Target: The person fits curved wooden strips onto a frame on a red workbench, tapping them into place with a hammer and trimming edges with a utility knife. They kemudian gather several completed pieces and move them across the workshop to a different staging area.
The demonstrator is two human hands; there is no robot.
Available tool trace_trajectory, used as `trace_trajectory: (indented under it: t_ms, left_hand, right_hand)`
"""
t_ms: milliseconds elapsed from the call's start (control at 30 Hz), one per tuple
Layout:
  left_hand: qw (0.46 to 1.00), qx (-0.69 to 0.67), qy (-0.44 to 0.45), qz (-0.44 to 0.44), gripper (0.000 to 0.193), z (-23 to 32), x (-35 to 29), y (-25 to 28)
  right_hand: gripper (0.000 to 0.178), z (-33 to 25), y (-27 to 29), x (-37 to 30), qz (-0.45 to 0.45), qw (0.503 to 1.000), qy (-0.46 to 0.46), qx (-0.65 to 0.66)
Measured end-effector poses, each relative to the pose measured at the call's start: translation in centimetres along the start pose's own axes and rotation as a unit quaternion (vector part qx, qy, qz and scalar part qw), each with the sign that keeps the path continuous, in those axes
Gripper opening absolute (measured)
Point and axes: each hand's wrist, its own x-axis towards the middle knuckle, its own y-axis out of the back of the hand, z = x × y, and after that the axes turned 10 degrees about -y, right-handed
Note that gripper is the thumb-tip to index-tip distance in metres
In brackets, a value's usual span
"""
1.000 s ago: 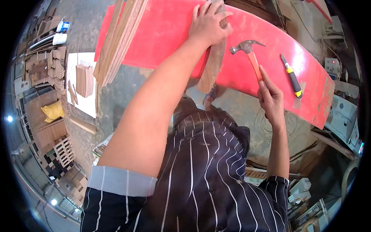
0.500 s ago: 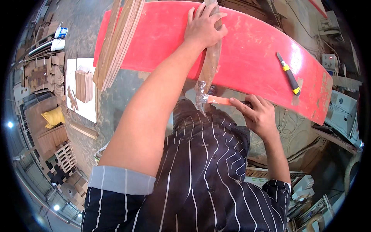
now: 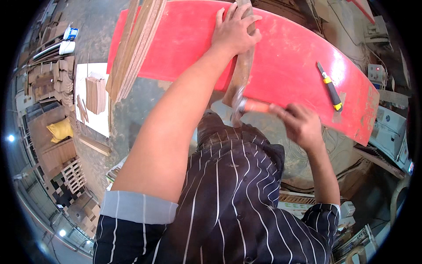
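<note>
A curved wooden strip [image 3: 241, 72] lies across the red curved tabletop [image 3: 189, 42], its near end sticking out past the edge towards me. My left hand [image 3: 235, 37] grips the strip near its far end, fingers spread over it and thumb along its right side. In my right hand [image 3: 301, 125] is a claw hammer [image 3: 257, 106] with an orange handle, held just in front of the table's near edge. The hammer's head is smeared by motion beside the strip's near end; whether they touch I cannot tell. To the right, a yellow and black utility knife [image 3: 330, 88] rests on the red surface.
Several long wooden boards [image 3: 136, 48] lean over the tabletop's left end. On the floor, a white sheet [image 3: 99, 121] carries a stack of brown pieces [image 3: 95, 94]. A yellow bag [image 3: 60, 130] sits farther left. White machine parts [image 3: 389, 127] stand at the right.
My right hand has moved right and slightly down with the hammer, whose head now sits closer to the strip's near end. My left hand stays on the strip.
</note>
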Motion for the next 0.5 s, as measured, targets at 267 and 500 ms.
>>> trace_trajectory:
  t_ms: [267,500]
  left_hand:
    - [0.999,-0.044,0.017,-0.025,0.045,0.5,0.4,0.7]
    - [1.0,0.02,-0.016,0.014,0.044,0.1,0.1,-0.1]
  right_hand:
    - [0.059,-1.0,-0.2,-0.1,-0.022,0.999,0.018,0.027]
    - [0.041,3.4,-0.9,-0.1,0.085,0.959,-0.177,0.204]
